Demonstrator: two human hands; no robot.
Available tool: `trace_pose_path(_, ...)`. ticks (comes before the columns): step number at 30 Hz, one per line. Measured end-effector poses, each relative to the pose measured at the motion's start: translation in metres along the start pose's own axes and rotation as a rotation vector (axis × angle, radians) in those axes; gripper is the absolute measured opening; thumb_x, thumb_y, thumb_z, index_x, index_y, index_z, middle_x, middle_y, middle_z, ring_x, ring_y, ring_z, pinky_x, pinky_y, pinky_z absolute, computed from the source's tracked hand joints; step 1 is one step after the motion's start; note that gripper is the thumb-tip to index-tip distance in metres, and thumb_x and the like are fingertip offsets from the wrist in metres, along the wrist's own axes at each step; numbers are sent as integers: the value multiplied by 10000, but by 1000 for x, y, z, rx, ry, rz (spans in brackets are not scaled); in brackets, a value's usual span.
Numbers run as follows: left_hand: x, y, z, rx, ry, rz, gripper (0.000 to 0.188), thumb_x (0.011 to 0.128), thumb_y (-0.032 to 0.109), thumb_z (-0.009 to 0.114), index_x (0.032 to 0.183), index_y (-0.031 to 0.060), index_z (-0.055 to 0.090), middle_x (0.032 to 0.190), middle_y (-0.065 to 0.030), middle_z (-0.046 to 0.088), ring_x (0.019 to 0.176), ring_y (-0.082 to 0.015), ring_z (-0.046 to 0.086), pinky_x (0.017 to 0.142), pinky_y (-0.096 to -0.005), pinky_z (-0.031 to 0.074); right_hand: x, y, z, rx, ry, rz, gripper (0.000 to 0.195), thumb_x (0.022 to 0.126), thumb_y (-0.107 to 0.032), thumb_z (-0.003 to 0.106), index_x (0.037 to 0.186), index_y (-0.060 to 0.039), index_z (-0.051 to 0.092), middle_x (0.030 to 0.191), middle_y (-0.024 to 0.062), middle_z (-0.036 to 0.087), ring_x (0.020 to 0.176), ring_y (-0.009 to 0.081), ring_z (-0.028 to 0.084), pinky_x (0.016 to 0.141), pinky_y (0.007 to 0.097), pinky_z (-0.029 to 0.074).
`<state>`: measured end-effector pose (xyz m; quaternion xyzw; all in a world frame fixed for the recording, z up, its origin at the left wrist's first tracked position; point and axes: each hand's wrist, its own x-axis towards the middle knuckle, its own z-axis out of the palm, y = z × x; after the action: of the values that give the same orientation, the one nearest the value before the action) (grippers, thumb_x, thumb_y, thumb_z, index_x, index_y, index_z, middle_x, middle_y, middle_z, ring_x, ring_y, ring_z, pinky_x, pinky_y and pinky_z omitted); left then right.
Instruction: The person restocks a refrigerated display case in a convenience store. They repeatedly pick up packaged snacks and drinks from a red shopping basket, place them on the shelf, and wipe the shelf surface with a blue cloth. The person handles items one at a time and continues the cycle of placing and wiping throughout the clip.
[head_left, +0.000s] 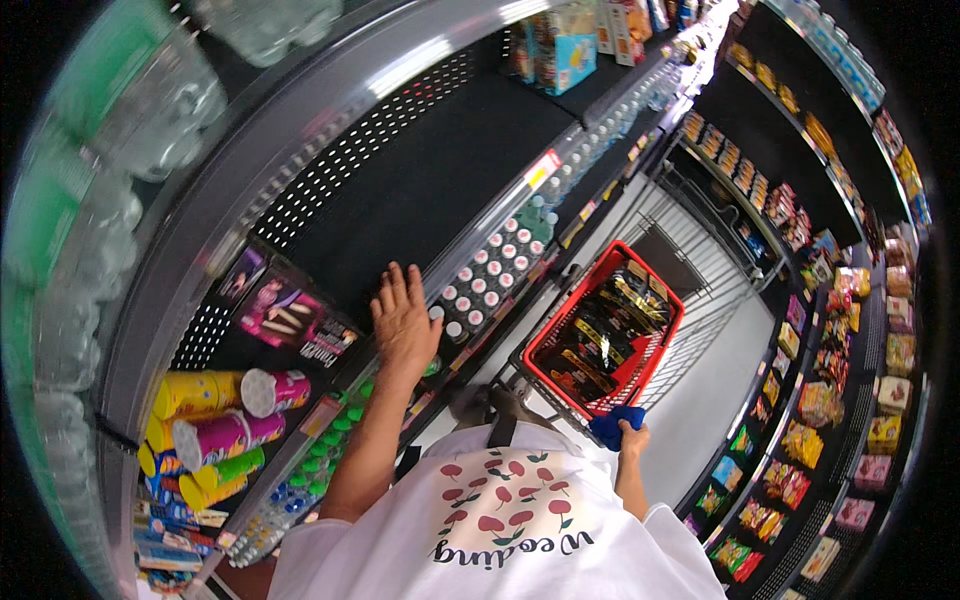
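My left hand (405, 319) is flat and palm down, its fingers slightly apart and nothing in it. It is over the front of a black shelf (375, 202); whether the palm touches the shelf I cannot tell. Just below the hand stand rows of dark bottles with white caps (491, 274). My right hand (636, 439) grips a bunched blue cloth (619, 426) at the near end of a wire shopping cart (709, 330). Inside the cart is a red plastic basket (679, 315), holding several shiny black packets (600, 341) with yellow bands.
Purple and yellow canisters (217, 441) lie stacked on the left shelf beside a pink and black box (281, 311). Green-capped bottles (330, 442) stand lower down. Large clear bottles (75, 300) line the upper left. Shelves of packaged snacks (806, 442) run along the right of the aisle floor (697, 420).
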<state>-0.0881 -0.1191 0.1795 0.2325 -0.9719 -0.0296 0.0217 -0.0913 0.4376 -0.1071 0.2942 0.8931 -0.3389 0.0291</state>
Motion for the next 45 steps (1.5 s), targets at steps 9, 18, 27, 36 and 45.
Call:
trace_pose_path(9, -18, 2, -6, -257, 187, 26, 856, 924, 282, 785, 1617, -5, 374, 1699, -252, 331, 1582, -404, 295, 1242, -548, 293, -57, -292, -15, 792, -592, -177, 364, 951, -208, 816, 1252, -47, 691, 1044, 12, 718, 879, 127, 654, 784, 294, 535)
trace_pose_path(18, -132, 5, 27, -554, 77, 316, 437, 961, 194, 729, 1359, 33, 650, 1523, -164, 531, 1459, -353, 449, 1187, -515, 389, -195, -525, 28, 493, -723, -936, 305, 991, -182, 785, 1197, -11, 639, 1010, 39, 696, 851, 103, 643, 671, 276, 540)
trace_pose_path(27, -180, -24, 35, -701, 15, 123, 325, 975, 145, 710, 1290, 63, 700, 1411, -130, 627, 1368, -333, 545, 1159, -474, 454, -257, -542, 103, 192, -933, -1285, 356, 968, -124, 730, 1297, 9, 697, 1233, 239, 727, 1070, 383, 704, 975, 450, 546)
trace_pose_path(36, -179, -37, 39, -756, 39, 154, 263, 986, 126, 696, 1244, 76, 710, 1343, -124, 670, 1319, -341, 581, 1122, -476, 479, -282, -517, 123, -92, -584, -1784, 494, 926, -165, 744, 1408, -98, 662, 1478, 136, 612, 1366, 335, 538, 1168, 464, 414)
trace_pose_path(45, -163, -23, 41, -761, -11, 266, 284, 976, 96, 706, 1259, 77, 693, 1329, -121, 675, 1306, -338, 589, 1110, -480, 489, -283, -572, 194, -263, -633, -1799, 521, 1050, -304, 596, 1564, -242, 541, 1694, 147, 397, 1584, 386, 313, 1296, 599, 206)
